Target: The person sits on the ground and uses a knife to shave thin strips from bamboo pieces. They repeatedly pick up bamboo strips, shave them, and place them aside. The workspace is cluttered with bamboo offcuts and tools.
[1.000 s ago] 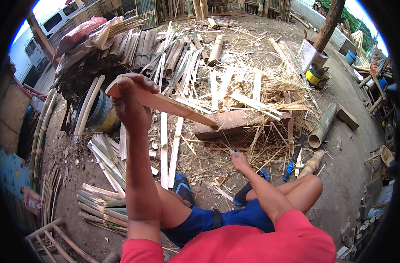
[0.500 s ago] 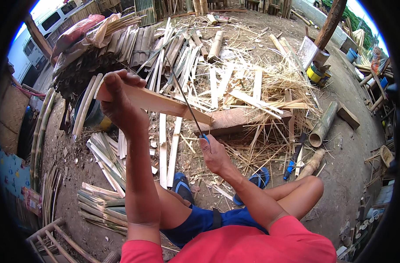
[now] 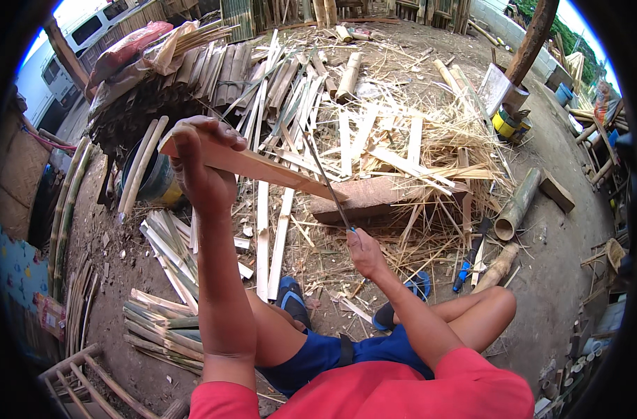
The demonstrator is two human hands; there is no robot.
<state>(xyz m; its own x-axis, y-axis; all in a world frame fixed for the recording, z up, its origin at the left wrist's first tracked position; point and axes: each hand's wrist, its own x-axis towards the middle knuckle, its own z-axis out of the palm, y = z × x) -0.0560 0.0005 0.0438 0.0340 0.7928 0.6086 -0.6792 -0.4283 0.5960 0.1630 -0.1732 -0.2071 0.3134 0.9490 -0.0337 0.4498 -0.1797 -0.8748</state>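
Note:
My left hand (image 3: 210, 164) is raised and grips the upper end of a flat, pale bamboo slat (image 3: 266, 170). The slat slopes down to the right, its lower end against a thick brown wooden block (image 3: 385, 194) on the ground. In my right hand (image 3: 367, 255) is a long, thin-bladed knife (image 3: 328, 183), its handle mostly hidden by the fingers, with a bit of blue showing. The blade crosses the slat close to its lower end; whether it cuts in cannot be made out.
Pale shavings (image 3: 430, 133) heap beyond the block. Split bamboo strips (image 3: 161, 335) lie at left. A bamboo stack (image 3: 213, 73) stands behind. To the right are a blue-handled tool (image 3: 462, 274), a bamboo tube (image 3: 517, 206) and a yellow-and-black container (image 3: 505, 122).
My right hand has moved right, carrying the knife blade along the slat from its middle part toward the lower end. My left hand keeps its hold, shifting only slightly.

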